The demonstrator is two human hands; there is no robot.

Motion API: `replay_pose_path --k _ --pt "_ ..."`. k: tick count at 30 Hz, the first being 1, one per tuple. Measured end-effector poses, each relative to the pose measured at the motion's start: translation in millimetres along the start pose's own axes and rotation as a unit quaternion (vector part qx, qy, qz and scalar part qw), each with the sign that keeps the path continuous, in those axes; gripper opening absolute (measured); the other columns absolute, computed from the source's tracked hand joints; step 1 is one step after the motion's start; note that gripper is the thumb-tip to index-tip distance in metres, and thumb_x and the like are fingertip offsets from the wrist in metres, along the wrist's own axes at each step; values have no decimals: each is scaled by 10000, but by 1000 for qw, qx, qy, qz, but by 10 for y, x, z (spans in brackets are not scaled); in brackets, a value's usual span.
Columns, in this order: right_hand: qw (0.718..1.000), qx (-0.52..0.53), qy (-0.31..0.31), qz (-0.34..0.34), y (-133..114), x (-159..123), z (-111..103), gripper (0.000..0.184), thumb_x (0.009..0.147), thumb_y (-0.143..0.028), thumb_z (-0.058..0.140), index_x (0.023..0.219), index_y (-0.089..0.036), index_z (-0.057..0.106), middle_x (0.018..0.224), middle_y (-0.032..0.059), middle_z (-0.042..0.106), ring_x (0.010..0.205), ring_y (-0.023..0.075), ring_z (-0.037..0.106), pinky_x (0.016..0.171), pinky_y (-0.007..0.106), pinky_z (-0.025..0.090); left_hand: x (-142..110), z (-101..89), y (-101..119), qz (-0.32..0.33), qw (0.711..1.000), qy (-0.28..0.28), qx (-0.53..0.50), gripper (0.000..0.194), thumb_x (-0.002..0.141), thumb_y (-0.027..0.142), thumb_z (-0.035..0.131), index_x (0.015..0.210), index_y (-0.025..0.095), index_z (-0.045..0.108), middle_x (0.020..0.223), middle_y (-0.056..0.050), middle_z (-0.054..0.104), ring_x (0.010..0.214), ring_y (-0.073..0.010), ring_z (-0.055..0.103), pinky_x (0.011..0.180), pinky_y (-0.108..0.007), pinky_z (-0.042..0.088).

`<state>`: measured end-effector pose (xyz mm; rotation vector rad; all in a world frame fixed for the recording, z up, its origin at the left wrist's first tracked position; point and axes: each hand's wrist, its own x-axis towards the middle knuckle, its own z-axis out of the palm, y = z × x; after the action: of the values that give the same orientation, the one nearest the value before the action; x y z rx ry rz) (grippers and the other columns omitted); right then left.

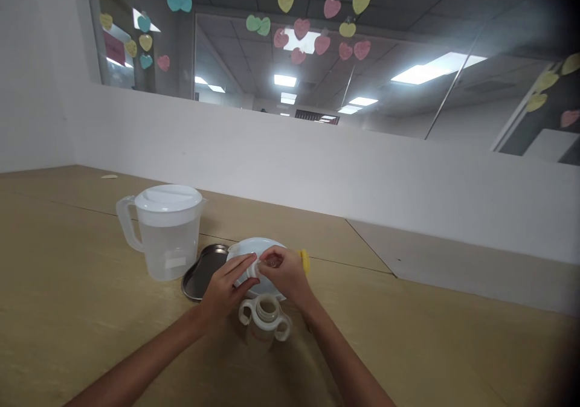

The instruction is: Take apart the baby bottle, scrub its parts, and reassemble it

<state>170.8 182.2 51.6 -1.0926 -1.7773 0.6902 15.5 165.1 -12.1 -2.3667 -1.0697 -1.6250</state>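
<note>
A white wall (290, 147) stands in front of you, with a window (385, 26) above it dotted with heart-shaped notes (285, 0). Below the wall runs the tan surface (90, 262) you work on. To your left stands the jug (167, 232), upright, white lid on, handle pointing left, a pale label low on its side. Right of it sits the pale blue bowl (258, 244), partly behind your hands. The dark metal tray (206, 271) lies between jug and bowl. Nearest you, just in front of the bowl, the two-handled bottle (263, 328) stands with its mouth open and uncapped. Your left grip (224, 280) is narrow, thumb and fingers closed about the white cap; your right grip (285, 271) is narrow too, fingers curled round the clear piece. A yellow thing (306, 262) shows just past your right hand; you cannot tell whether they touch. The white cap (252, 269) is over the bowl, between your hands. Smallest is the clear piece (274, 261), mostly hidden by your fingers, right beside the cap.
</note>
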Motion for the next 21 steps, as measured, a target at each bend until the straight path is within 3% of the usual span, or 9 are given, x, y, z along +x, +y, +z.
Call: replay_pose_path --k 5,13,17,21 --pt "978 184 2 96 137 -9 -42 145 498 -178 640 641 -157 636 652 4 641 645 134 579 636 238 451 4 32 -38 15 1000 -25 7 367 893 340 482 1243 234 496 1209 -64 587 1115 -192 546 955 -351 474" --pt "936 313 24 158 116 -178 -64 246 483 -208 739 706 -150 652 665 0 639 621 108 561 638 226 448 -4 16 -28 77 997 -17 10 380 890 268 499 1258 180 467 1240 -87 563 1139 -173 525 977 -314 440" --pt "931 333 66 136 189 -178 -117 299 540 -313 732 778 -162 632 756 21 651 703 140 592 701 263 473 -1 -51 -83 -13 1000 18 -13 360 889 317 491 1225 188 497 1219 -76 581 1132 -187 531 977 -331 430" --pt "971 166 163 51 412 -187 -164 311 579 -372 699 794 -175 589 832 55 648 783 186 597 759 321 468 7 -99 -240 -146 989 22 -15 349 872 395 491 1144 186 553 1148 -70 621 1070 -204 562 928 -354 444"
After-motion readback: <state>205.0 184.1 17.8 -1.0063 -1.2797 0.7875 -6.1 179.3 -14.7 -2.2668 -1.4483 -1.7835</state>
